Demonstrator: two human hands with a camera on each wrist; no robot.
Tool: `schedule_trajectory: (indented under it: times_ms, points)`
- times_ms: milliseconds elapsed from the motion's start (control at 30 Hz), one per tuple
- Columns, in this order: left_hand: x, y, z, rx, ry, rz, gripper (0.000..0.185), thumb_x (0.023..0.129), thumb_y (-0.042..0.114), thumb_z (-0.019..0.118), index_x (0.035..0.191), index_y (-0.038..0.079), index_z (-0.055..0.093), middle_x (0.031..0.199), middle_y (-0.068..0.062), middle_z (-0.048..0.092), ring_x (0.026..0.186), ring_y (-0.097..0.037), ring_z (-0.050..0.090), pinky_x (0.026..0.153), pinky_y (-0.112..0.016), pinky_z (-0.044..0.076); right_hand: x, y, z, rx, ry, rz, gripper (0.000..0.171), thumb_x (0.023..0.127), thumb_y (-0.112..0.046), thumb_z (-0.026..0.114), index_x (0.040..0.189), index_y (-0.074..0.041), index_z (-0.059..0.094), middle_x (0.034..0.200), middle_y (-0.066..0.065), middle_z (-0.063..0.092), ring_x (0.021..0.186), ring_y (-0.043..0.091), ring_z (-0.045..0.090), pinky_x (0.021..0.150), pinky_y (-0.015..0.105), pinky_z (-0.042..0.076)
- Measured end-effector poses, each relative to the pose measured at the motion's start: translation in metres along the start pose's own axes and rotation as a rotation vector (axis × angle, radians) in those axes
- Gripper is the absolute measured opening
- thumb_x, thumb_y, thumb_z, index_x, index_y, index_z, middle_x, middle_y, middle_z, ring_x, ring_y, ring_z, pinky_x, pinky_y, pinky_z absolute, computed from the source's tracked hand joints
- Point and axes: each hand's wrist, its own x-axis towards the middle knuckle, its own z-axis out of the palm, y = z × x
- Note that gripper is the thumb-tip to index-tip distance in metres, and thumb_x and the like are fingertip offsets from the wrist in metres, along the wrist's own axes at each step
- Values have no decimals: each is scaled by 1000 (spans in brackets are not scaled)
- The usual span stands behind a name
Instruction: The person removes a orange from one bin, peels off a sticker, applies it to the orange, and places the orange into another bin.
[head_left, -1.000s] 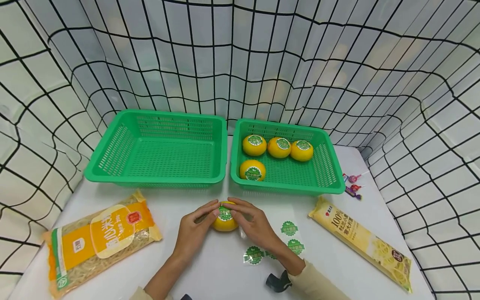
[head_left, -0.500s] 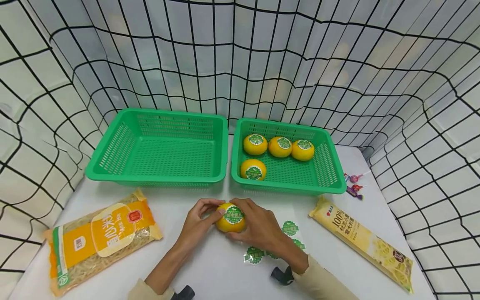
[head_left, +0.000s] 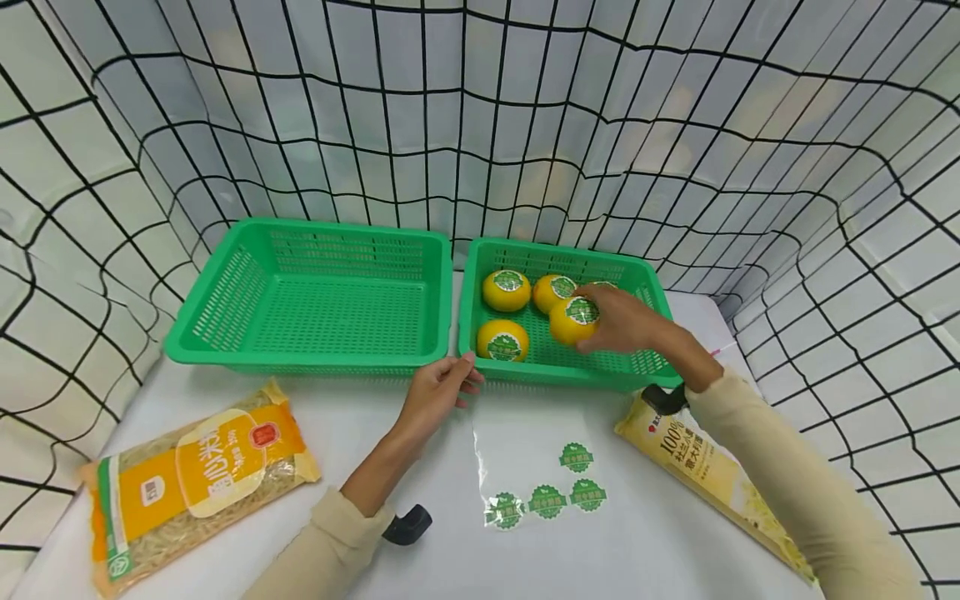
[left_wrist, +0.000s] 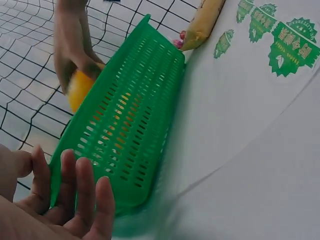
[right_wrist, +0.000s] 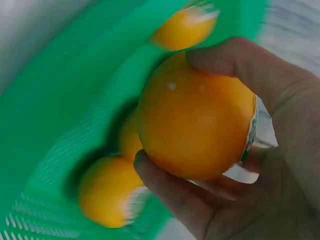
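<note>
My right hand [head_left: 600, 321] grips an orange [head_left: 573, 320] with a green round sticker, holding it just above the floor of the right green basket [head_left: 651, 363]. In the right wrist view the fingers [right_wrist: 170, 195] curl under the orange [right_wrist: 195, 117] and the thumb lies on top. Three stickered oranges [head_left: 506, 290] lie visible in that basket; another is mostly hidden behind my hand. My left hand [head_left: 459, 375] rests with relaxed fingers at the basket's front left corner [left_wrist: 130, 135] and holds nothing.
An empty green basket [head_left: 225, 350] stands to the left. A clear sheet with several green stickers [head_left: 545, 500] lies on the white table in front. There is a noodle bag [head_left: 195, 475] at front left and a pasta pack [head_left: 697, 467] at right. Netting surrounds the table.
My right hand lifted the stickered orange off the table and carried it into the right basket. My left hand let go of it and moved forward to the basket's corner.
</note>
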Motion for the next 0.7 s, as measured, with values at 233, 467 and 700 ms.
schedule_trajectory:
  times_ms: [233,467,700]
  points:
    - [3,-9,7,4,-22,-27,46,112,41,53,115,-2,70,105,-15,75,92,-25,72,78,-40,61,44,23,11,-67,-350,159,83,96,-28,78,163,-5,34,146,24,57,115,34,62,100,51,56]
    - [5,-8,8,-1,-41,0,45,112,41,54,119,0,72,105,-12,75,91,-23,71,77,-37,60,51,19,14,23,-441,192,85,99,-32,77,164,-9,27,137,21,60,100,28,66,90,46,61]
    - [-11,-3,3,221,-24,126,30,111,31,59,123,8,73,107,-9,74,95,-24,70,80,-36,58,40,20,10,-130,-324,162,93,97,-47,77,167,-15,24,157,25,50,138,45,54,113,61,45]
